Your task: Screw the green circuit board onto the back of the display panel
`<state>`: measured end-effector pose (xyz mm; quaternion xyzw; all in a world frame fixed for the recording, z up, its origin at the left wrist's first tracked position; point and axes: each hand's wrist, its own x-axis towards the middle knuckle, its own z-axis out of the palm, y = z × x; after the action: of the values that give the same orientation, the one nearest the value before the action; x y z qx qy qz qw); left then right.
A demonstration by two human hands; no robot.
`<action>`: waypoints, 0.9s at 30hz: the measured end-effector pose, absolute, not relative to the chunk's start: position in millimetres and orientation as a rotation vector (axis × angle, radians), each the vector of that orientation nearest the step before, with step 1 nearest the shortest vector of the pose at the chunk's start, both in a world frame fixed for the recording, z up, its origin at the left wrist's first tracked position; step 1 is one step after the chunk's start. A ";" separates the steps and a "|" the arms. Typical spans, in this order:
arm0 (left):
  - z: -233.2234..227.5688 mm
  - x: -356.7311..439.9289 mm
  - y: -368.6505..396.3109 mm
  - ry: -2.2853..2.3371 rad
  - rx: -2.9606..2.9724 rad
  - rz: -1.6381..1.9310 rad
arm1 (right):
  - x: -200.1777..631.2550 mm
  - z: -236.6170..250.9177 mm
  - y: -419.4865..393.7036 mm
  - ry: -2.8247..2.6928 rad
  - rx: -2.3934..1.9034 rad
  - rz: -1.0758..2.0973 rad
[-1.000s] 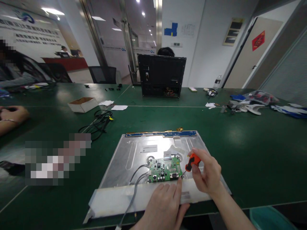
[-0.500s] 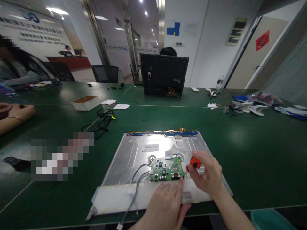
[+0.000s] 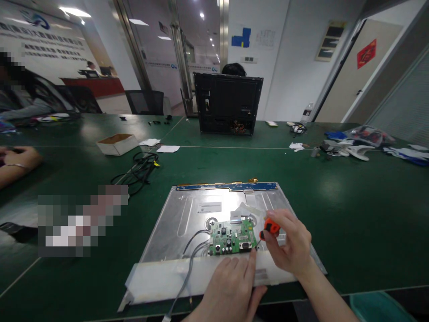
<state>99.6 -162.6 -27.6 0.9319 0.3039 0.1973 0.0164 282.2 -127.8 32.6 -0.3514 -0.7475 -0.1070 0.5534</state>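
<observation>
Gripping an orange screwdriver, the right hand stood at lower centre beside the green circuit board. The left hand lay flat, fingers together, on the metal panel.

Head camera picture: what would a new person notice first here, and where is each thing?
First, the right hand gripping an orange-handled screwdriver at the right edge of a small green circuit board on a silver metal panel, near the table's front edge. The left hand rests flat just below the board. Farther back, a black computer case stands upright on the green table.
</observation>
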 end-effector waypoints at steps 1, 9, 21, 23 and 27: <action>-27.4 99.6 -162.4 0.947 2.897 0.606 | 282.5 31.8 -127.6 -1.757 -0.837 -0.267; -27.3 100.0 -162.6 0.959 2.915 0.623 | 281.6 34.4 -127.8 -1.734 -0.836 -0.249; -30.8 100.6 -162.0 0.969 2.908 0.692 | 280.5 35.0 -128.3 -1.732 -0.922 -0.141; -30.4 100.6 -162.0 0.972 2.916 0.687 | 280.9 33.7 -129.0 -1.751 -0.907 -0.108; -28.3 100.0 -162.3 0.960 2.917 0.637 | 283.0 28.6 -129.6 -1.716 -0.897 -0.060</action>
<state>100.0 -162.3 -28.3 0.9301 0.3061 0.2032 0.0025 283.0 -129.6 28.6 -0.3816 -0.7301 -0.0254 0.5663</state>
